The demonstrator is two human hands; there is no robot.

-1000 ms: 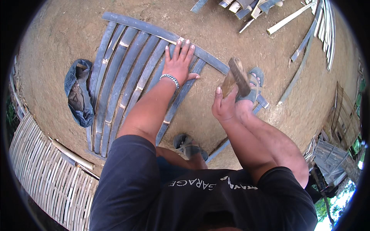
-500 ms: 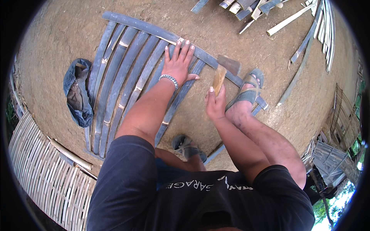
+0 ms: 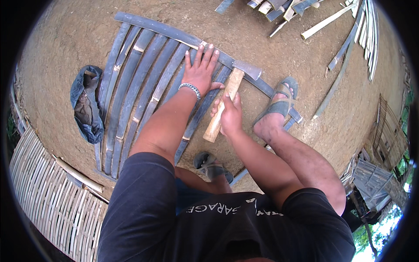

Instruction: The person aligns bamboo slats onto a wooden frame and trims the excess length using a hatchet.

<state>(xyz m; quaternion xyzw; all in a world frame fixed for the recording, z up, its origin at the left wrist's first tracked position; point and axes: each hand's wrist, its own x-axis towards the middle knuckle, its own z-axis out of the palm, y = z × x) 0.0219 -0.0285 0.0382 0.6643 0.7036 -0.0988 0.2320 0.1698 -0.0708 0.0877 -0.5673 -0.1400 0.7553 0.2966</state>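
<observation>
My left hand (image 3: 201,72) lies with its fingers spread over dark bamboo slats (image 3: 144,76) and the top crosspiece (image 3: 163,29) they meet. In my right hand (image 3: 231,114) is a hatchet (image 3: 231,83), gripped by its pale wooden handle. The handle slants, with its butt toward me. The broad grey blade (image 3: 248,70) is at the crosspiece, to the right of my left hand; whether it touches the wood I cannot tell. The slats run side by side toward me, their near ends joining another strip at the lower left.
A dark crumpled bag (image 3: 87,105) lies against the leftmost slat. My sandalled right foot (image 3: 279,100) is by the crosspiece's right end. Bamboo offcuts (image 3: 283,9) and long split strips (image 3: 366,39) lie at the far right. A slatted bamboo panel (image 3: 56,196) stands at lower left.
My right hand has moved left with the hatchet, bringing its blade nearer my left hand. The handle shows at greater length. My left hand stays on the slats.
</observation>
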